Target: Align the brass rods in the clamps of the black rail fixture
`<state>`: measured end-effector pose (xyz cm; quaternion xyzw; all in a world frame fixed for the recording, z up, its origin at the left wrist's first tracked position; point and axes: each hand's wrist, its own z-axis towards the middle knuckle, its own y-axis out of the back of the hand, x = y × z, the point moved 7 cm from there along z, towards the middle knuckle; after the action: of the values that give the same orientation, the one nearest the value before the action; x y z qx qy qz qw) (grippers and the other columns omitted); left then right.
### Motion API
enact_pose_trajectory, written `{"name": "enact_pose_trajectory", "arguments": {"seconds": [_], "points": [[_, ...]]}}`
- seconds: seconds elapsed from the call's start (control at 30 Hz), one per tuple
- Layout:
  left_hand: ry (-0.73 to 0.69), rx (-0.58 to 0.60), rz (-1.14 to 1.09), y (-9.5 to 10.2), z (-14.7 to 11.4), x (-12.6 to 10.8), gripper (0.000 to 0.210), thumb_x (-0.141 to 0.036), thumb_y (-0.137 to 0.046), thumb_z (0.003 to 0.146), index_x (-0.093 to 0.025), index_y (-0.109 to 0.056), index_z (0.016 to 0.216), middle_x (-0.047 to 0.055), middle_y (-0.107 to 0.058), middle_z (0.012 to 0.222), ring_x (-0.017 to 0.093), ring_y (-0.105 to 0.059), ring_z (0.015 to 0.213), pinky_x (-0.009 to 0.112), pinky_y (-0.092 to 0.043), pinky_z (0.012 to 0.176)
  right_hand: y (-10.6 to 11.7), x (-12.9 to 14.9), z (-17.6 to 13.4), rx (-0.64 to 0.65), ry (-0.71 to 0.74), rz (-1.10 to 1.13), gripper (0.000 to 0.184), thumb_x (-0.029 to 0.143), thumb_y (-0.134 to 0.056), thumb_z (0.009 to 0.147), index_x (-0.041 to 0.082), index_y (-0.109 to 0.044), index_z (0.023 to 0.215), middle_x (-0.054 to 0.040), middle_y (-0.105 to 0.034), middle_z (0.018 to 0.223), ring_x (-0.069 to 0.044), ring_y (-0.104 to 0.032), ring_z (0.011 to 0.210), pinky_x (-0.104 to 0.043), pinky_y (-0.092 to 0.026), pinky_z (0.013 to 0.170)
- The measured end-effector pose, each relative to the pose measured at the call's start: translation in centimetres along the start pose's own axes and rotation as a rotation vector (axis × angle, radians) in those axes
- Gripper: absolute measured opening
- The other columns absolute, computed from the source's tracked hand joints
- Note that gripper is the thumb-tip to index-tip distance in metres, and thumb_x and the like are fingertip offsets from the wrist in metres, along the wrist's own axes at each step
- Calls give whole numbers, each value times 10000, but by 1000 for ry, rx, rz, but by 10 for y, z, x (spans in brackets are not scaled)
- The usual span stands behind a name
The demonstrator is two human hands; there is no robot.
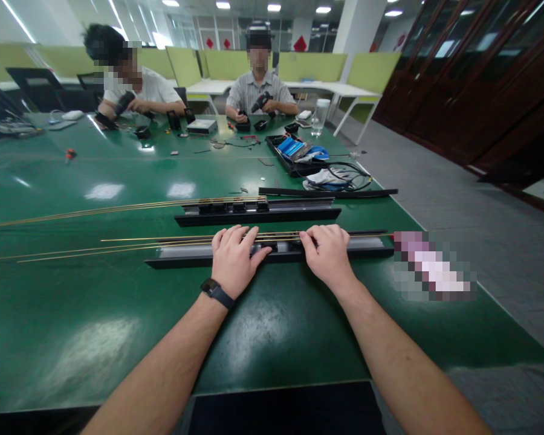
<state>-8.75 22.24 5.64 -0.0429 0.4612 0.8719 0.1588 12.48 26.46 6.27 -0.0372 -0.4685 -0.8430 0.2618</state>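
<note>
A long black channel [199, 262] with a silvery inner face lies across the green table in front of me. Thin brass-coloured rods [131, 240] run along it and stick out far past its left end. My left hand [236, 257], with a dark band on the wrist, rests over the channel and rods, its fingers apart and its thumb stretched out to the right. Closer to the channel's right half, my right hand [329, 251] is closed, thumb and forefinger pinching at the rods. Small black pieces [281, 246] sit inside the channel between both hands, partly hidden.
Behind lies a second black channel [258, 215] with more rods. A narrow black strip [329, 193] and a black tray [294, 166] with blue items are farther back. Cables and a clear bottle [320, 118] stand at the back right. Two people across the table handle power drills.
</note>
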Motion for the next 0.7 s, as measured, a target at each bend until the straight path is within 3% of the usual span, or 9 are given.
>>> {"name": "enact_pose_trajectory", "arguments": {"seconds": [0.37,0.7], "points": [[-1,6,7,1,1,-1,473,-536,-647,955,-220,-680,1306,120,-721,1289,326,-597,1298,527,-349,1138,5,2,-1,-43,3,-16,293,436,-529,1026,225,-650,862,-38,-713,873,-235,-557,951,-411,-301,931],[8,18,5,1,0,-1,469,-537,-635,963,-233,-669,1320,122,-713,1311,320,-588,1315,522,-336,1147,-1,0,0,-25,15,-29,315,423,-525,1023,231,-615,790,-29,-679,798,-229,-533,910,-396,-292,893]]}}
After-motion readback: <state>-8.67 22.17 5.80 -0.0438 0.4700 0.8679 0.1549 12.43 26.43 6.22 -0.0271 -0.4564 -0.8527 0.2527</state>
